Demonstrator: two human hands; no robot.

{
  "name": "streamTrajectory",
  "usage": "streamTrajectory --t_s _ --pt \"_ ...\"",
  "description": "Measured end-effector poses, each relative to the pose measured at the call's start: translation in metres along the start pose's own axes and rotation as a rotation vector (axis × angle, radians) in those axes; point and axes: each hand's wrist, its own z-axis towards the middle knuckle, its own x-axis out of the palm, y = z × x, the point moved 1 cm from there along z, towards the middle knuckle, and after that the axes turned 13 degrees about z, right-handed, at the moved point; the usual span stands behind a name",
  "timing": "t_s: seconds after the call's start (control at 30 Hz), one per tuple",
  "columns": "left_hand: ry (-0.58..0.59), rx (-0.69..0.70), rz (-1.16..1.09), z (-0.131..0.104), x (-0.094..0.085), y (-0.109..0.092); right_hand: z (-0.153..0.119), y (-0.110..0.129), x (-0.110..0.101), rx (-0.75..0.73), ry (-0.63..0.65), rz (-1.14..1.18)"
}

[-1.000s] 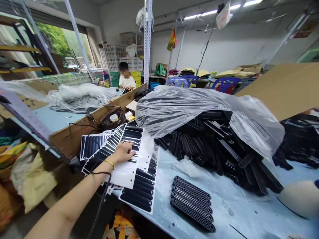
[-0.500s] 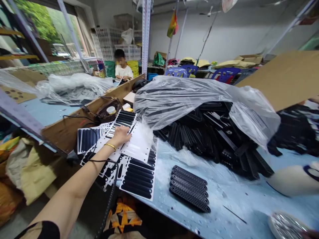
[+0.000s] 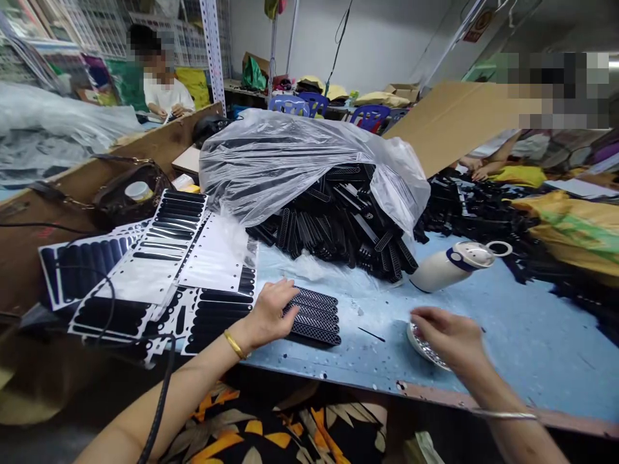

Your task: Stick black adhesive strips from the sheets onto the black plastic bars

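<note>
Broadly, a pale blue tabletop (image 3: 522,335) carries a clear plastic bag (image 3: 290,161) draped over a heap of black slotted parts (image 3: 338,232), with white sheets of black oval stickers (image 3: 159,258) spread out at its left end. Nearer the front edge lies a short stack of black mesh grille strips (image 3: 314,317), and the left hand (image 3: 271,312) rests on its left end with fingers loosely spread, gripping nothing. Over to the right, the right hand (image 3: 447,335) curls lightly over a small shiny round dish (image 3: 420,343), just below a white bottle (image 3: 447,265) lying on its side.
</note>
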Motion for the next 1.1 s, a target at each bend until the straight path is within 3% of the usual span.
streamTrajectory --t_s 0.1,0.2,0.3,0.53,0.8,1.1 --pt "0.108 0.003 0.071 0.007 0.012 0.001 -0.018 0.043 0.066 -0.154 0.399 0.252" --pt "0.191 0.008 0.099 0.010 0.016 0.001 -0.030 0.079 0.121 -0.261 0.485 0.294" --pt "0.220 0.027 0.123 0.009 0.016 0.002 -0.035 0.095 0.149 -0.322 0.555 0.288" --pt "0.185 0.012 0.099 0.008 0.019 0.007 -0.029 0.089 0.147 -0.345 0.626 0.274" --pt "0.215 0.027 0.153 0.016 0.013 0.000 -0.018 0.066 0.139 -0.299 0.564 0.256" --pt "0.299 0.111 0.257 0.030 0.012 0.000 -0.020 0.054 0.124 -0.298 0.502 0.067"
